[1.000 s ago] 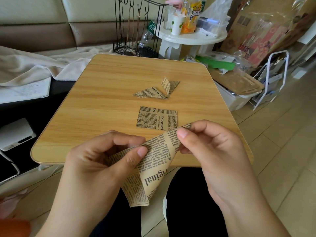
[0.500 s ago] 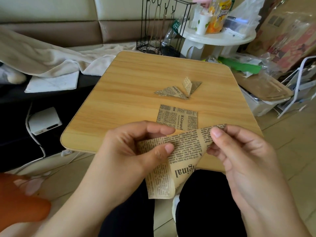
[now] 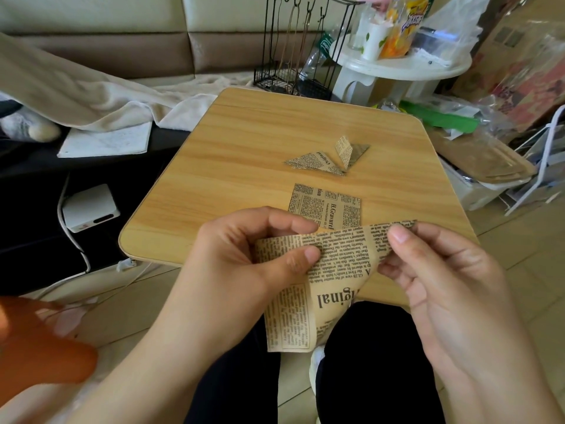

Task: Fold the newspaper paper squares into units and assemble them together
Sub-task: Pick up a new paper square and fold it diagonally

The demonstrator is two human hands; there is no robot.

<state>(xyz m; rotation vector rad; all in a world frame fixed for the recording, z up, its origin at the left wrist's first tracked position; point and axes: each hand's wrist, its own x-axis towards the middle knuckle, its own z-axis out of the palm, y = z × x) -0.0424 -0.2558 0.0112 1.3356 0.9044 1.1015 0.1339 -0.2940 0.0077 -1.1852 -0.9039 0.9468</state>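
Low in the frame, the left hand (image 3: 244, 258) and right hand (image 3: 437, 270) both pinch the folded newspaper square (image 3: 318, 280), its top edge now pulled flatter than before. At centre the worktop (image 3: 244, 154) has shifted rightward, carrying a flat square (image 3: 325, 206) and two folded units (image 3: 330, 156).

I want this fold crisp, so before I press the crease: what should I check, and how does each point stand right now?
1. Left hand pinches the held square: ok.
2. Right hand pinches its top right corner: ok.
3. Edges lined up for the crease: cannot tell, the sheet curls loosely.
4. Sheet backed by the table: not ok, it hangs in the air over the near edge.
5. Flat square ready next: ok.
6. Folded units out of the way: ok.
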